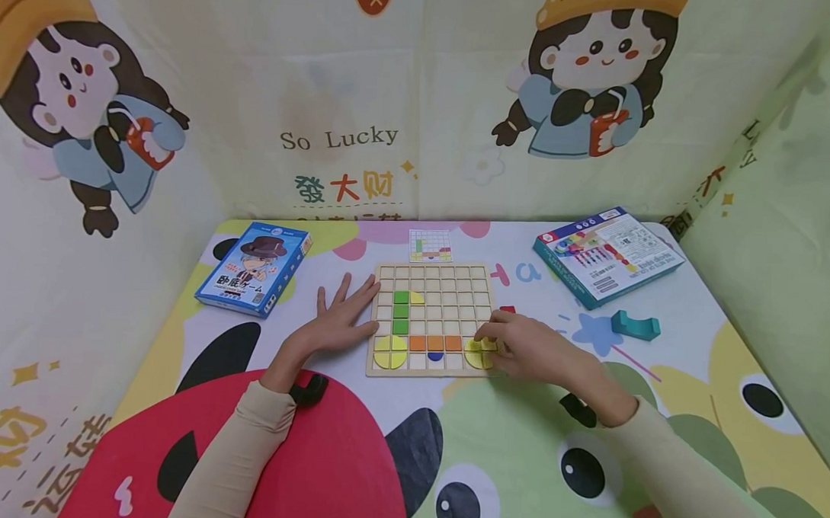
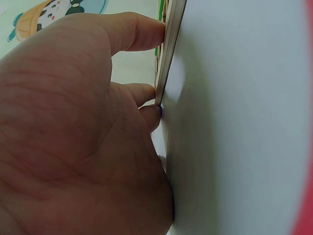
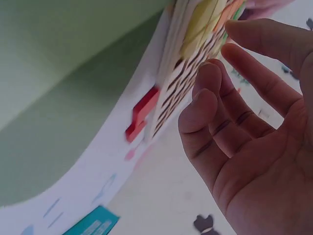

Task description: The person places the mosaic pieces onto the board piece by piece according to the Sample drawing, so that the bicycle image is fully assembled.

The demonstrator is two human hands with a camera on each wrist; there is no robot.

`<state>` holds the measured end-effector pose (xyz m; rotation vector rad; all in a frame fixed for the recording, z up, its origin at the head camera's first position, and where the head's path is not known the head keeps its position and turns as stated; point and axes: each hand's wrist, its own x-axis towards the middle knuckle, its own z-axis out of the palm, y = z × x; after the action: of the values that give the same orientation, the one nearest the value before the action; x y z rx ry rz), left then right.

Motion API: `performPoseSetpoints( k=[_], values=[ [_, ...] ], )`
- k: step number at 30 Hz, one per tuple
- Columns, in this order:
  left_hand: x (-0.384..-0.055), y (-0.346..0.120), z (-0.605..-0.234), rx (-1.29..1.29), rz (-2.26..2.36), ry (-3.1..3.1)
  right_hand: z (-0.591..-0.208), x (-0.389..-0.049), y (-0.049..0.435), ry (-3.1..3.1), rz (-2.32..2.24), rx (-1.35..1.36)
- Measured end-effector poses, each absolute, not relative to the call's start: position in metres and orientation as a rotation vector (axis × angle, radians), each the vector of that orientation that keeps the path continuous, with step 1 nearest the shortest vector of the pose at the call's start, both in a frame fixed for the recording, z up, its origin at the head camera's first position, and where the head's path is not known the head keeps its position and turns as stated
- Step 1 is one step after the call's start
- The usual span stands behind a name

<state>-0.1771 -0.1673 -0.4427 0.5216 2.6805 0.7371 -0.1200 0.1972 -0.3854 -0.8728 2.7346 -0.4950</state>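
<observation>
A wooden grid board (image 1: 428, 374) lies flat on the table. My left hand (image 1: 334, 317) is beside its left edge, fingers spread; in the left wrist view the thumb and fingertips touch the board's side (image 2: 172, 44). Over the lower right corner is my right hand (image 1: 532, 347), its fingertips at the yellow pieces (image 1: 475, 359) and partly covering them. The right wrist view shows its fingers loosely bent, with nothing visible between thumb and forefinger. Green squares (image 1: 401, 312), a yellow quarter-round (image 1: 417, 298), orange squares (image 1: 436, 343), a blue half-round (image 1: 435, 356) and a yellow circle (image 1: 389, 353) fill other cells.
A pattern card (image 1: 431, 246) lies behind the board. At the left is a blue box (image 1: 253, 268); at the right lie a teal-sided box (image 1: 607, 254) and a teal curved block (image 1: 635, 325). A red piece (image 3: 144, 112) lies by the board's right edge.
</observation>
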Motion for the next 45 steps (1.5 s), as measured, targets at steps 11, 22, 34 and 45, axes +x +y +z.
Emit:
performPoseSetpoints(
  k=[11, 22, 34, 45],
  values=[
    [-0.176, -0.168, -0.442, 0.520, 0.733, 2.679, -0.394, -0.141, 0.225, 2.811, -0.575, -0.781],
    [-0.176, -0.168, -0.442, 0.521, 0.738, 2.678, -0.404, -0.154, 0.241, 2.833, -0.620, -0.736],
    [-0.177, -0.169, -0.443, 0.528, 0.746, 2.676, -0.407, -0.154, 0.245, 2.824, -0.609, -0.724],
    [-0.178, -0.169, -0.446, 0.534, 0.741, 2.679, -0.407, -0.155, 0.249, 2.808, -0.612, -0.702]
  ],
)
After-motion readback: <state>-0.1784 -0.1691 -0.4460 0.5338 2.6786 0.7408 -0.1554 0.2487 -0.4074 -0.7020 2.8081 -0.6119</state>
